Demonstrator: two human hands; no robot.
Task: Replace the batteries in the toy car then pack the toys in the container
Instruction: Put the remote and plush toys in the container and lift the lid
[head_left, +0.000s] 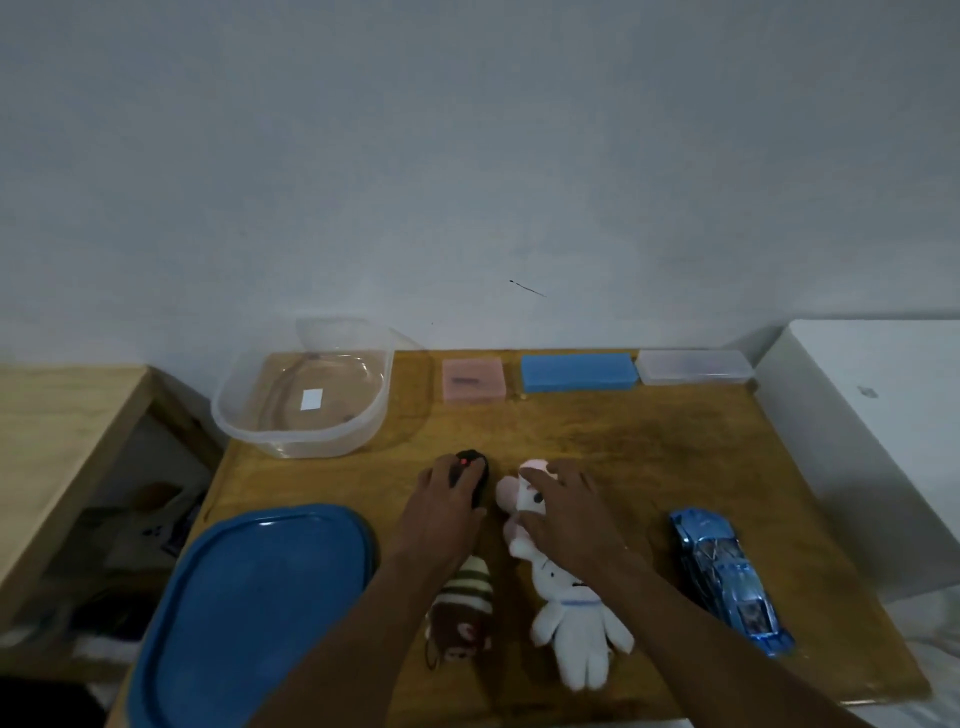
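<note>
My left hand rests on a small black remote with a red light at the table's middle, fingers curled over it. My right hand lies on a pink and white plush toy, fingers wrapped on its head. A white plush bunny lies below it, partly under my right forearm. A brown plush monkey in a striped hat lies under my left forearm. The shiny blue toy car sits at the right. The clear plastic container stands at the back left, its blue lid at the front left.
A pink box, a blue box and a clear box line the wooden table's back edge against the wall. A white cabinet stands to the right, a wooden shelf to the left.
</note>
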